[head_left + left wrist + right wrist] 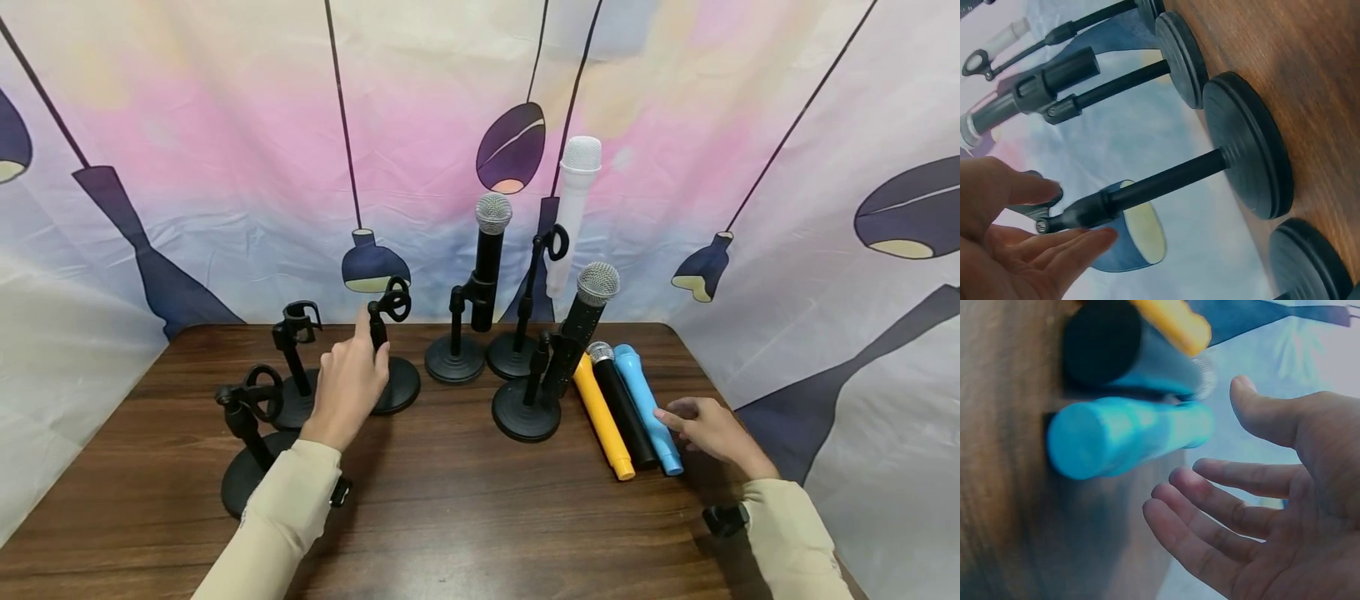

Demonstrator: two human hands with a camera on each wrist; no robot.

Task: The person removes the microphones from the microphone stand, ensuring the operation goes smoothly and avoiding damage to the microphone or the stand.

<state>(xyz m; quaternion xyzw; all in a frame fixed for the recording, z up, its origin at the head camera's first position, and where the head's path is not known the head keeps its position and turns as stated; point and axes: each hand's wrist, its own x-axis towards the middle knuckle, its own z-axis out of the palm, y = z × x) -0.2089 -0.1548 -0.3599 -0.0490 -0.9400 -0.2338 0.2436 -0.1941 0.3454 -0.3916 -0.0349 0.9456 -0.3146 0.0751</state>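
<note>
My left hand (347,385) reaches to a black microphone stand (397,390) with a ring clip on top. In the left wrist view, the thumb and extended fingers (1079,256) lie on either side of the stand's upper joint (1085,211), with a gap between them. At the right, my right hand (708,429) hovers beside a light blue microphone (647,408), fingers spread and holding nothing in the right wrist view. The blue microphone lies next to a black microphone (622,408) with a silver head and a yellow microphone (603,421).
One stand holds an upright black microphone (489,267); nearer, another holds a tilted black microphone (581,333). A white microphone (572,208) rises behind a stand with a ring clip (528,292). Two stands without microphones (251,446) are at left. A patterned cloth (450,125) hangs behind the wooden table (450,517).
</note>
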